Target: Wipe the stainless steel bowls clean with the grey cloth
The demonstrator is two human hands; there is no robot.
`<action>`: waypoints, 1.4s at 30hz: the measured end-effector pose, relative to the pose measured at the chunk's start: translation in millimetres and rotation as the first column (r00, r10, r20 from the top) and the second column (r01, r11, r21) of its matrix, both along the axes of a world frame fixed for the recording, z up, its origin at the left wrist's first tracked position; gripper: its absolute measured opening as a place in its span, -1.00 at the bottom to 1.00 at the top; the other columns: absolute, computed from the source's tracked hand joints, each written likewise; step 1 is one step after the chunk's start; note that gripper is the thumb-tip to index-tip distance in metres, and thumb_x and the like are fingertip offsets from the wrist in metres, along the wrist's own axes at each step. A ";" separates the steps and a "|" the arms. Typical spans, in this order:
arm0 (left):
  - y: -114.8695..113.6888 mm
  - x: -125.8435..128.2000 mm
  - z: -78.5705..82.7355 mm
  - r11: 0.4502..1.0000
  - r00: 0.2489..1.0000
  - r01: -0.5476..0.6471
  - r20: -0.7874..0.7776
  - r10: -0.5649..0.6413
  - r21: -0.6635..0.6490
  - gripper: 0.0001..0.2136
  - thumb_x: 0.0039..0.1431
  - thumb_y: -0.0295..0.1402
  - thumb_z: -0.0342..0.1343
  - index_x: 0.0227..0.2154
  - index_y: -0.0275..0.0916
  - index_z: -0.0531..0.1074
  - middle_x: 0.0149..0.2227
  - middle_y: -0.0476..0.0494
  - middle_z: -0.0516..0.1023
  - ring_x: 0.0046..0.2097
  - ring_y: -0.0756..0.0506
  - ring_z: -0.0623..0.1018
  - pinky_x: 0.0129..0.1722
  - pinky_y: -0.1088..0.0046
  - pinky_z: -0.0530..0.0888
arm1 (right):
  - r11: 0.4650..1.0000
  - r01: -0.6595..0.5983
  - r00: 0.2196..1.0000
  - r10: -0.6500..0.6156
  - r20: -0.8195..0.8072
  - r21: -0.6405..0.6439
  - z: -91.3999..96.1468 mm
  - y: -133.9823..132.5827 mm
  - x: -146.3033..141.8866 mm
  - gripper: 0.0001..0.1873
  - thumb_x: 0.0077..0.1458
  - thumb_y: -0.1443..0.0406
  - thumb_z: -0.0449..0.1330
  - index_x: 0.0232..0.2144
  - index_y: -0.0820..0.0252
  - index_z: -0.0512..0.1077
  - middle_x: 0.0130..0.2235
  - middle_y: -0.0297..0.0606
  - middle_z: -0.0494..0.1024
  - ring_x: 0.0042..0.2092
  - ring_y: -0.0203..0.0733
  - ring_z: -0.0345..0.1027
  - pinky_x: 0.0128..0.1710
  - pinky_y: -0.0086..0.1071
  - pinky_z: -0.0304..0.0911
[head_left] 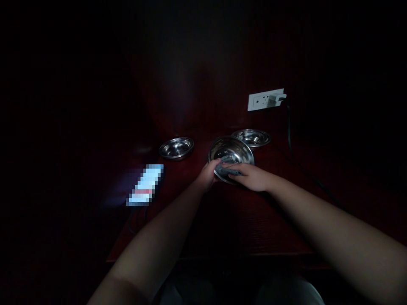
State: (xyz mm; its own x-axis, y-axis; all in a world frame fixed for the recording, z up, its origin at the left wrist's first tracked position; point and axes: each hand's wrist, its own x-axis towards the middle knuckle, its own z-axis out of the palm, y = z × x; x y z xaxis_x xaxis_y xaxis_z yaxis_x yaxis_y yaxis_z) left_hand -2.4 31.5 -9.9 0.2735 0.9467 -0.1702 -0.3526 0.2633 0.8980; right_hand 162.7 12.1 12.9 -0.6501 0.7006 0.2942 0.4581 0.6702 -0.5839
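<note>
A shiny metal bowl [244,153] is tilted toward me over the dark red table. My left hand [208,176] grips its near left rim, thumb over the edge. Inside the bowl, my right hand [252,177] presses a grey-green cloth [227,164] against the near inner wall, its fingers closed over the cloth. Part of the cloth is hidden under those fingers. Behind the bowl to the right lies a shallow metal dish [252,137]. Another shallow metal dish [177,148] rests to the left, apart from both hands.
A lit phone [145,185], its screen blurred, is at the table's left, with a cable below it. On the back panel is a white socket plate [259,101] with a plug; its black cord [289,127] runs down the right side. The surroundings are very dark.
</note>
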 end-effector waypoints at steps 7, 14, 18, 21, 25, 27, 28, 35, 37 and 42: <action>1.0 1.3 -2.0 0.996 0.997 -0.082 -0.006 0.082 -0.022 -0.67 0.03 -0.25 0.08 -0.17 -0.33 0.44 -0.32 -0.21 0.59 -0.32 -0.12 0.56 -0.29 0.32 0.49 | 0.991 0.023 1.000 -0.020 0.023 -0.135 11.3 -2.3 3.7 -0.74 0.09 0.31 0.03 -0.30 0.28 0.50 -0.31 -0.21 0.58 -0.24 -0.14 0.42 -0.15 -0.23 0.28; 1.2 4.2 -4.4 0.996 0.996 -0.084 -0.039 0.084 0.013 -0.71 0.01 -0.31 0.08 -0.22 -0.36 0.48 -0.37 -0.18 0.60 -0.35 -0.10 0.56 -0.27 0.38 0.47 | 0.976 0.116 0.991 -0.101 0.093 -0.181 21.2 -5.8 6.6 -0.81 -0.08 0.37 0.04 -0.47 0.27 0.46 -0.49 -0.30 0.50 -0.44 -0.26 0.32 -0.36 -0.39 0.22; -0.5 4.4 -2.6 0.998 0.995 -0.066 -0.068 0.066 0.004 -0.76 0.01 -0.31 0.06 -0.34 -0.38 0.49 -0.43 -0.19 0.59 -0.40 -0.10 0.56 -0.30 0.37 0.46 | 0.965 0.217 0.968 -0.194 0.163 -0.145 23.3 -6.2 6.6 -0.80 -0.08 0.34 0.04 -0.45 0.26 0.46 -0.52 -0.30 0.49 -0.45 -0.25 0.31 -0.38 -0.39 0.20; -1.8 4.1 -1.3 0.998 0.996 -0.063 -0.065 0.064 0.009 -0.79 0.02 -0.33 0.04 -0.36 -0.36 0.48 -0.47 -0.16 0.58 -0.43 -0.08 0.54 -0.32 0.39 0.47 | 0.953 0.288 0.944 -0.267 0.195 -0.092 21.9 -4.7 6.2 -0.81 -0.09 0.31 0.05 -0.47 0.26 0.46 -0.50 -0.26 0.50 -0.44 -0.23 0.33 -0.39 -0.39 0.19; -0.3 3.7 -3.4 0.999 0.998 -0.038 -0.045 0.039 0.027 -0.78 0.03 -0.32 0.04 -0.34 -0.35 0.48 -0.46 -0.16 0.58 -0.43 -0.08 0.54 -0.30 0.36 0.47 | 0.956 0.283 0.947 -0.266 0.181 -0.074 19.5 -2.3 6.5 -0.82 -0.08 0.31 0.05 -0.46 0.24 0.44 -0.45 -0.24 0.53 -0.43 -0.22 0.35 -0.40 -0.39 0.20; 1.5 3.6 -5.4 0.999 0.999 -0.033 -0.035 0.035 0.036 -0.76 0.03 -0.30 0.05 -0.32 -0.35 0.48 -0.44 -0.17 0.59 -0.40 -0.10 0.55 -0.26 0.33 0.47 | 0.962 0.261 0.953 -0.243 0.183 -0.080 18.4 -1.4 7.2 -0.82 -0.07 0.32 0.05 -0.47 0.24 0.44 -0.47 -0.25 0.52 -0.43 -0.22 0.35 -0.40 -0.38 0.20; 2.3 3.7 -6.2 0.999 0.999 -0.035 -0.028 0.036 0.036 -0.75 0.02 -0.30 0.06 -0.30 -0.35 0.48 -0.43 -0.18 0.59 -0.38 -0.11 0.55 -0.24 0.31 0.47 | 0.965 0.250 0.955 -0.232 0.184 -0.084 17.8 -0.9 7.6 -0.83 -0.07 0.32 0.05 -0.47 0.24 0.44 -0.47 -0.25 0.52 -0.44 -0.22 0.35 -0.40 -0.38 0.21; 1.3 4.7 -4.3 0.997 0.998 -0.067 -0.018 0.068 0.024 -0.74 0.01 -0.31 0.08 -0.29 -0.37 0.49 -0.42 -0.18 0.59 -0.34 -0.11 0.56 -0.18 0.31 0.45 | 0.989 0.113 0.982 -0.097 0.160 -0.096 12.3 0.2 7.6 -0.84 -0.05 0.33 0.06 -0.46 0.23 0.45 -0.45 -0.29 0.51 -0.40 -0.23 0.35 -0.35 -0.38 0.21; 0.5 4.9 -3.2 0.997 0.998 -0.066 -0.007 0.067 0.030 -0.73 0.02 -0.32 0.08 -0.26 -0.37 0.48 -0.40 -0.17 0.59 -0.33 -0.11 0.56 -0.17 0.32 0.45 | 0.991 0.079 0.987 -0.062 0.148 -0.110 11.5 0.4 7.1 -0.84 -0.03 0.34 0.06 -0.45 0.23 0.44 -0.43 -0.29 0.51 -0.38 -0.23 0.35 -0.34 -0.38 0.21; 1.1 4.8 -3.6 0.998 0.998 -0.057 -0.009 0.057 0.032 -0.74 0.03 -0.32 0.06 -0.27 -0.38 0.48 -0.43 -0.16 0.59 -0.36 -0.10 0.56 -0.19 0.33 0.45 | 0.992 0.059 0.988 -0.042 0.148 -0.110 10.0 1.6 6.8 -0.84 -0.01 0.34 0.05 -0.43 0.24 0.43 -0.39 -0.28 0.52 -0.35 -0.23 0.35 -0.31 -0.37 0.21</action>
State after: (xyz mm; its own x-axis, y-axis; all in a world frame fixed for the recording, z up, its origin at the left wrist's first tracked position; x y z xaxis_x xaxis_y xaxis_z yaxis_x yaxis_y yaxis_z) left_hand 2.4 32.6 -13.5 0.2175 0.9656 -0.1423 -0.3572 0.2144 0.9091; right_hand 169.6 13.7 22.9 -0.6430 0.7571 0.1154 0.5752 0.5769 -0.5800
